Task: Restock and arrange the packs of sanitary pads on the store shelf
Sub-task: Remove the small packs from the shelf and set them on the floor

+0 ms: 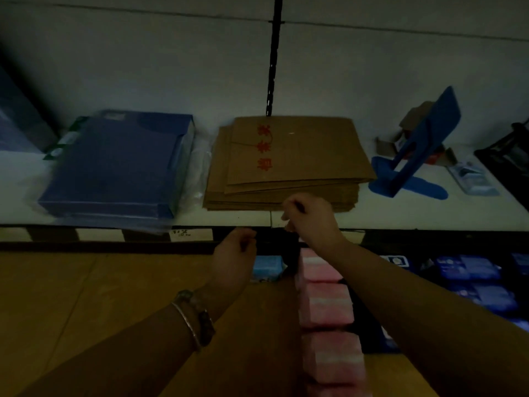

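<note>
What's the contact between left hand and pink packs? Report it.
Apart. The head view shows the left hand clear of the pink packs, a blue pack between them.

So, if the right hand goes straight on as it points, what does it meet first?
Probably the stack of brown envelopes just ahead of the right hand; depth is unclear.
</note>
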Demonstrator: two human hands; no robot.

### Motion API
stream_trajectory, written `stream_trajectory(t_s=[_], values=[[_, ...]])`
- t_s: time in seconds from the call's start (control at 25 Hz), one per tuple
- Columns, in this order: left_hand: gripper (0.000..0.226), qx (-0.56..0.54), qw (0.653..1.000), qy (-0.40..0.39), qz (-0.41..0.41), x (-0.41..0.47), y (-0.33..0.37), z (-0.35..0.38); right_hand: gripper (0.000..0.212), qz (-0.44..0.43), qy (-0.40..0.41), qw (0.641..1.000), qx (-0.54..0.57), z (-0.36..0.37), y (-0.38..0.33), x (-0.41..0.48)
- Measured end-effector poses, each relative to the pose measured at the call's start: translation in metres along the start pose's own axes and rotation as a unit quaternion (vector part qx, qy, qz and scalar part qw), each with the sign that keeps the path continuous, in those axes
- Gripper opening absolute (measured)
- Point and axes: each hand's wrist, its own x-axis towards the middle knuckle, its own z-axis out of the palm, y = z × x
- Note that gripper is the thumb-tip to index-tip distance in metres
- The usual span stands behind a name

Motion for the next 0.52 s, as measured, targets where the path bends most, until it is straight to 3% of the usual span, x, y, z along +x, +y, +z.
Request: stream_trajectory(t_s=[0.12,0.4,0.52], values=[[0.014,-0.054,0.998,-0.01,-0.024,-0.005,0.02,-0.017,0.018,0.012,0.027,0.996,0.089,-0.006,-0.023,-0.006],[0.024,-0.007,0.998,-0.023,-0.054,-0.061,0.107,-0.081,0.025,0.029,0.06,0.984,0.163,-0.045,-0.104,-0.058],[0.03,-0.004,0.999,-0.023,-0.029,-0.08,0.162,-0.107,0.025,0.048,0.076,0.975,0.205,-0.087,-0.148,-0.074]])
